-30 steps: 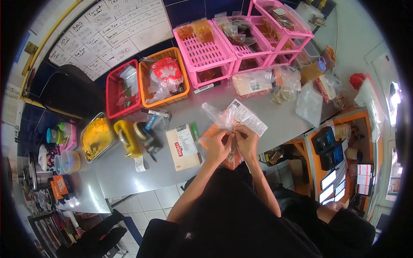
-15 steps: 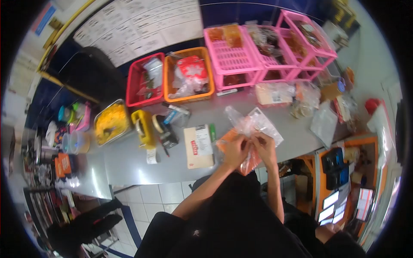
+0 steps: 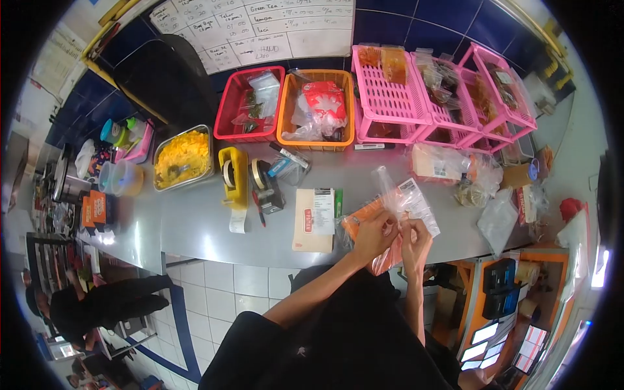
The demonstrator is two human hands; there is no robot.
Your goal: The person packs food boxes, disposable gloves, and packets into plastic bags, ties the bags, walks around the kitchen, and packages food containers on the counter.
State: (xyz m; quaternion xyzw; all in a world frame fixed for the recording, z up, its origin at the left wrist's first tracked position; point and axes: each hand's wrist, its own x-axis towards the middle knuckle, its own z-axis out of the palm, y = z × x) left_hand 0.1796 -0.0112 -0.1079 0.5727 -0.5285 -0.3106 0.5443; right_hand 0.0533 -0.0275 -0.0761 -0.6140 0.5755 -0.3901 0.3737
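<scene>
Bag stays with left hand and right hand (both pinching).

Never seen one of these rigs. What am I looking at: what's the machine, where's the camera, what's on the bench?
There is no machine: a person works with two bare hands. All the pictures come from one camera worn on the head, looking forward and down, so the person's left is your left.

The left hand and right hand pinch the gathered upper part of a clear plastic bag with something orange-red inside.

Around it on the metal bench are a printed white sheet, a tan packet, a yellow tape dispenser and a tray of yellow food. Behind stand a red basket, an orange basket and pink racks.
</scene>
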